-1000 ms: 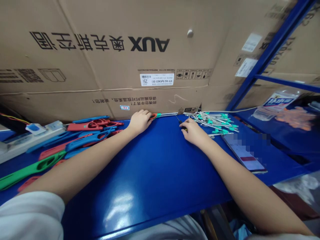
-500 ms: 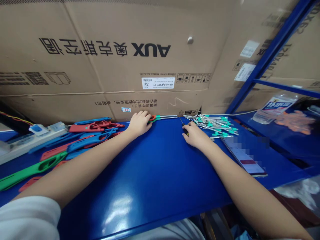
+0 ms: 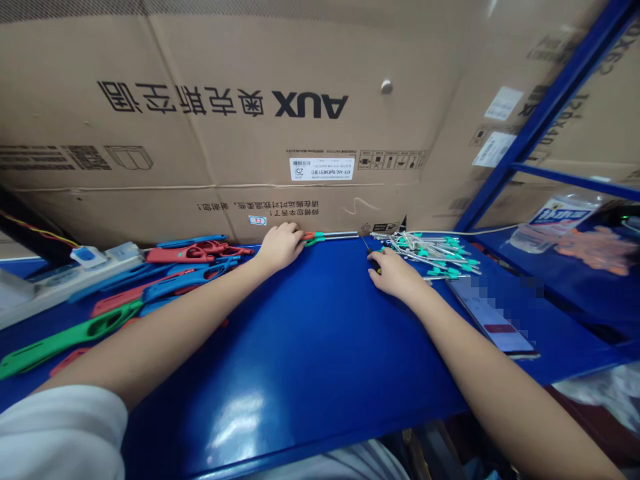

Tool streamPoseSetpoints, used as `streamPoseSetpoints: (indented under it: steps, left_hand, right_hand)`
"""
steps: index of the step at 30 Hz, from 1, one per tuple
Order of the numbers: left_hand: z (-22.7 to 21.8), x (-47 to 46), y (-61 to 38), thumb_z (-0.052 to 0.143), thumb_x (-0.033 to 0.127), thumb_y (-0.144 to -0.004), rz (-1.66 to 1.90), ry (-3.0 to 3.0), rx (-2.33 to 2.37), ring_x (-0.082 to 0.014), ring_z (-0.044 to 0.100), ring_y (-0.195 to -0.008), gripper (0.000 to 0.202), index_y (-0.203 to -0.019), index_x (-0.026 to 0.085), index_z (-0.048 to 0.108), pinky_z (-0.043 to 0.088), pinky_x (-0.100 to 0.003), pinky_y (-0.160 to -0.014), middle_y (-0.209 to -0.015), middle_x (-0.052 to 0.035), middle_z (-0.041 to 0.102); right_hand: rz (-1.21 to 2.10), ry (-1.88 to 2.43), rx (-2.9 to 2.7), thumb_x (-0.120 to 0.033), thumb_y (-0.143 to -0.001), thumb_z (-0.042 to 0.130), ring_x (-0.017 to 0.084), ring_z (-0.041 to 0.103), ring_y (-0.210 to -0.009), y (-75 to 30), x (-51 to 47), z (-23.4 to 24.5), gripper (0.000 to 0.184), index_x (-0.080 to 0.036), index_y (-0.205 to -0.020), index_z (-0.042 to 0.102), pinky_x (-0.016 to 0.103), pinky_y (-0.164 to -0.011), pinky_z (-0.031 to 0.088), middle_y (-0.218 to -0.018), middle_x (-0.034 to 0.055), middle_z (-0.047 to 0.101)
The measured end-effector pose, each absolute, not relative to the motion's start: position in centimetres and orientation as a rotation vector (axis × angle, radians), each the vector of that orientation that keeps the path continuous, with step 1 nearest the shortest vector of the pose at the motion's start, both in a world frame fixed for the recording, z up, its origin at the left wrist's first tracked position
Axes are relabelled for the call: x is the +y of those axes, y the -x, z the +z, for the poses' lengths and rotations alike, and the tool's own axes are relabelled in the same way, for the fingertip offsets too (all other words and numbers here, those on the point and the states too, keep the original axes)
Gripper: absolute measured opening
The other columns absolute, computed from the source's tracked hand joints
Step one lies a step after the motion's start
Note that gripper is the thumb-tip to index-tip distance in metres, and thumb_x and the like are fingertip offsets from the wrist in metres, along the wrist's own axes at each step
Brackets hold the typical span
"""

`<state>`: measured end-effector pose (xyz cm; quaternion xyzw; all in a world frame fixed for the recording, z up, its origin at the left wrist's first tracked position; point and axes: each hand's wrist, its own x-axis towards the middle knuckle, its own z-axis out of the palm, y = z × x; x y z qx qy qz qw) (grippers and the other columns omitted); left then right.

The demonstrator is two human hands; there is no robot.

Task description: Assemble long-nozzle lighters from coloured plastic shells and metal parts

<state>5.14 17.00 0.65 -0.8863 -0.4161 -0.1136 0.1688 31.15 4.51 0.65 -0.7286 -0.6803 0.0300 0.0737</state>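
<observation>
My left hand (image 3: 281, 245) lies at the back of the blue table (image 3: 310, 347), fingers curled over the red and green end of a long lighter (image 3: 330, 236) whose metal tube points right along the cardboard box. My right hand (image 3: 395, 272) rests palm down a little to the right, closed on a small black screwdriver (image 3: 371, 255) whose tip sticks out toward the box. Just right of that hand lies a pile of metal tubes with green ends (image 3: 430, 253).
Red, blue and green plastic lighter shells (image 3: 150, 280) are heaped at the left, with a white power strip (image 3: 75, 270) behind them. A phone (image 3: 493, 317) lies at the right. A large cardboard box (image 3: 280, 120) walls off the back; a blue shelf frame (image 3: 540, 113) stands right.
Both hands stay nearly in place; the view has shifted slightly, and the right hand has settled a bit lower on the table.
</observation>
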Motion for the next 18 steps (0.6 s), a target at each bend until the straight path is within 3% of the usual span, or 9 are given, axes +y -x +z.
streamPoseSetpoints:
  steps: [7,18]
  left_hand:
    - [0.2,16.5,-6.3,0.059,0.035,-0.097,-0.288,2.502,-1.190,-0.0272,0.061,-0.111,0.030,-0.118,0.014,0.063,0.053,-0.045,-0.092,-0.122,-0.0133,0.062]
    - [0.1,17.9,-7.4,0.060,0.034,-0.097,-0.222,2.586,-1.281,-0.0235,0.063,-0.107,0.034,-0.126,0.017,0.059,0.056,-0.044,-0.090,-0.127,-0.0110,0.061]
  right_hand:
    - [0.073,2.206,-2.055,-0.030,-0.093,0.054,0.030,0.060,-0.112,-31.0,4.3,0.9,0.040,-0.017,-0.130,0.061,0.035,-0.081,0.049,-0.124,0.0167,0.057]
    - [0.073,2.218,-2.071,-0.031,-0.093,0.054,0.030,0.060,-0.111,-31.0,4.2,0.9,0.040,-0.018,-0.130,0.061,0.034,-0.079,0.049,-0.124,0.0165,0.057]
